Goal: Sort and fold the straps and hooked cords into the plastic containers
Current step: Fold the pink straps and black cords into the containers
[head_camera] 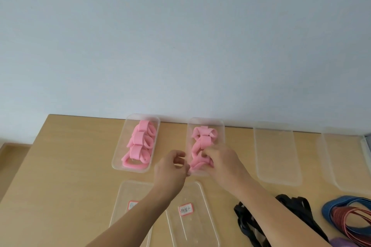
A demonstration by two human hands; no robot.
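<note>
Two clear plastic containers stand at the back of the wooden table. The left container (120, 158) holds folded pink straps (140, 144) with a pink hook at its near end. The second container (219, 126) holds another folded pink strap (204, 136). My right hand (222, 164) reaches into its near end, fingers curled on the pink strap there. My left hand (170, 168) is at the container's near left corner, fingers curled, pinching the strap's near end.
Two empty clear containers (277, 156) (345, 158) stand to the right. Two lids with red-bordered labels (186, 209) lie under my forearms. Black straps (247, 224) and blue and red cords (349, 216) lie at the front right. A wall rises behind the table.
</note>
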